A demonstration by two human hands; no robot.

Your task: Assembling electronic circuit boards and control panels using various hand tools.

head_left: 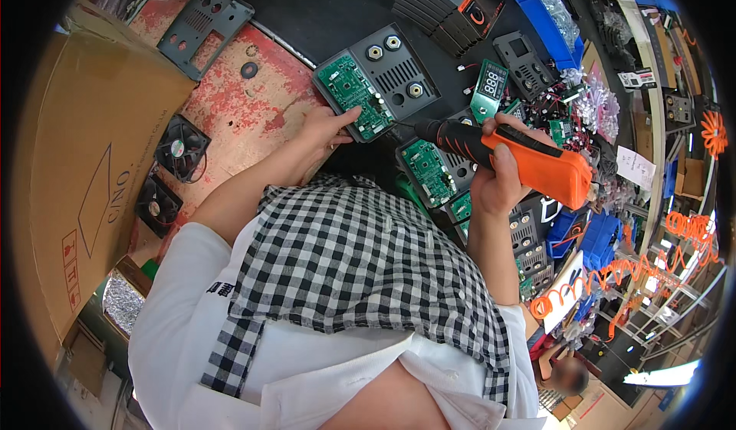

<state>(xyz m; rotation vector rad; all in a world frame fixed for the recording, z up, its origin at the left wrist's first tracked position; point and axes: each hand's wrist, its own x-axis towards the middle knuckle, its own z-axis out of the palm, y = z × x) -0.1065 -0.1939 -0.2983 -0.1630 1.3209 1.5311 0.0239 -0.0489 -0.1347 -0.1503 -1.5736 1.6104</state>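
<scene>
A dark grey panel (400, 73) with round brass fittings and slots lies on the bench, with a green circuit board (346, 83) on its left part. My left hand (323, 128) is closed on the panel's near left edge, its thumb pressing on the board. In my right hand (497, 181) is an orange and black cordless screwdriver (540, 165), held level and pointing left. Its thin bit reaches the near right corner of the board; I cannot tell whether it touches a screw. A second panel with a green board (428, 171) lies under the screwdriver, partly hidden.
Stacked dark panels (437, 12) stand at the back. A blue bin (548, 19), a display board (488, 88) and piled wired parts lie right. At left are a loose panel (205, 27), two black fans (182, 148) and a large cardboard box (100, 154). Another person (563, 372) is lower right.
</scene>
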